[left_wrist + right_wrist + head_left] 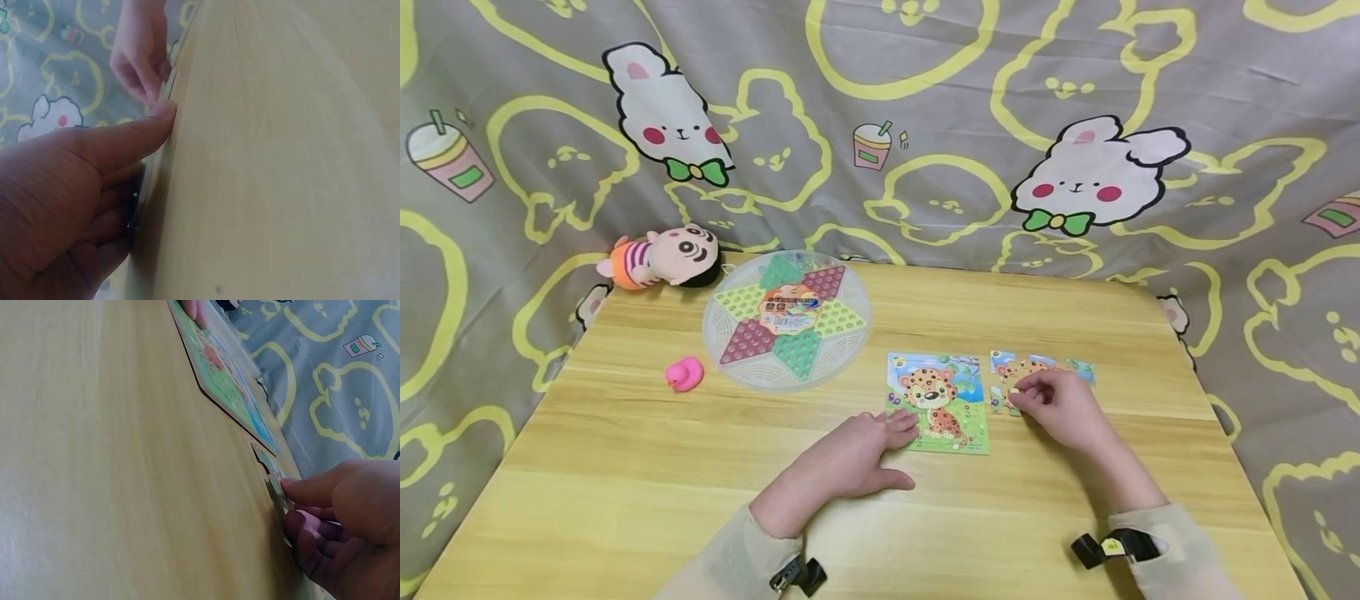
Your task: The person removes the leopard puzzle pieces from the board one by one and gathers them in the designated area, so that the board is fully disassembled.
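Note:
A puzzle board (935, 379) with a spotted leopard cub picture lies flat on the table. My left hand (868, 454) rests on its lower left edge, fingers fairly straight and thumb spread to the side. In the left wrist view the left hand (69, 194) lies along the board's edge. Just right of the board, several loose puzzle pieces (1002, 361) lie in rows. My right hand (1063, 408) pinches a puzzle piece between thumb and fingers at the lower row. The right wrist view shows the right hand (350, 519) at the pieces, its fingertips partly hidden.
A round star-patterned Chinese checkers board (786, 321) lies left of the puzzle. Beside it are a pink rubber duck (685, 374) and, at the back left, a plush doll (662, 257). A patterned curtain (940, 208) hangs around the wooden table (625, 492).

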